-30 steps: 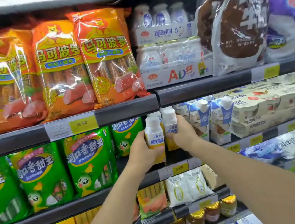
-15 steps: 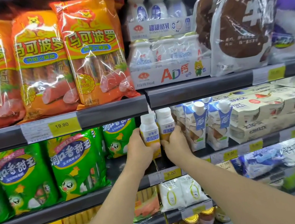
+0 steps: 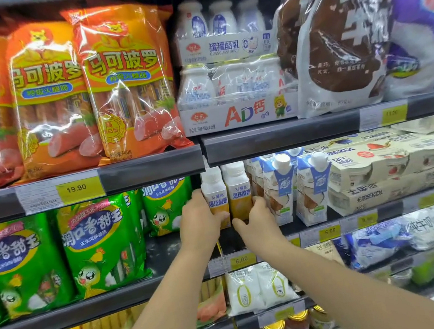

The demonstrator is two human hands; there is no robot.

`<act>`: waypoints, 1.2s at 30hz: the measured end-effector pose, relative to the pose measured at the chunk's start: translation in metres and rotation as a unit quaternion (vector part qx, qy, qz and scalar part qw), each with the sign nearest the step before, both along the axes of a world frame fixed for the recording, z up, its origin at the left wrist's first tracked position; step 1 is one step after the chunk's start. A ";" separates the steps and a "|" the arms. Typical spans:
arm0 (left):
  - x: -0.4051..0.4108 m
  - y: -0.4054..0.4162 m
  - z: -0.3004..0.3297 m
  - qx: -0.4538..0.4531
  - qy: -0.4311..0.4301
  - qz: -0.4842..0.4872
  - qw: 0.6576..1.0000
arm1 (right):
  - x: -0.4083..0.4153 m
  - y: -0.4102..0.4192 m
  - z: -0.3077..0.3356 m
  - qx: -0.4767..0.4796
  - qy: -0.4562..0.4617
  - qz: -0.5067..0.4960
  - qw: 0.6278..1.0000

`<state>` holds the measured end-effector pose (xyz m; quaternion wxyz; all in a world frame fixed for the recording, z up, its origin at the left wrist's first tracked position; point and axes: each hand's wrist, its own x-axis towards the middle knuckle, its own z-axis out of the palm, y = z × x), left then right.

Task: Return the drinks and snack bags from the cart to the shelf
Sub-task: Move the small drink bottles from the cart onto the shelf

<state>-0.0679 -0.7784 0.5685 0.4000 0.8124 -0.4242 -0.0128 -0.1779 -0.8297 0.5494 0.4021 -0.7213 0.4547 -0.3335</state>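
Observation:
Two small white-and-yellow yogurt drink bottles stand side by side on the middle shelf point(image 3: 257, 238). My left hand point(image 3: 200, 225) wraps around the left bottle point(image 3: 213, 192). My right hand point(image 3: 257, 221) grips the lower part of the right bottle point(image 3: 238, 189). Both bottles are upright, just under the shelf rail above. Their bases are hidden behind my fingers, so I cannot tell if they rest on the shelf. The cart is out of view.
Blue-and-white drink cartons point(image 3: 281, 186) stand right beside the right bottle. Green sausage bags point(image 3: 100, 244) hang to the left, orange sausage bags point(image 3: 124, 82) on the shelf above. Boxed yogurt packs point(image 3: 391, 170) fill the right. Price tags point(image 3: 242, 259) line the shelf edge.
Both hands have pushed the two bottles a little deeper onto the shelf, and they now stand closer together. The camera has shifted slightly.

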 end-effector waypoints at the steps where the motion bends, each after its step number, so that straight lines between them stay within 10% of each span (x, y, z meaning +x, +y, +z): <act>1: -0.001 -0.002 0.000 -0.002 0.002 0.001 1.000 | -0.003 0.002 0.001 0.002 0.004 0.004 1.000; 36: 0.004 -0.014 0.006 0.048 -0.023 0.028 0.998 | 0.013 0.007 0.007 -0.029 0.190 0.084 0.978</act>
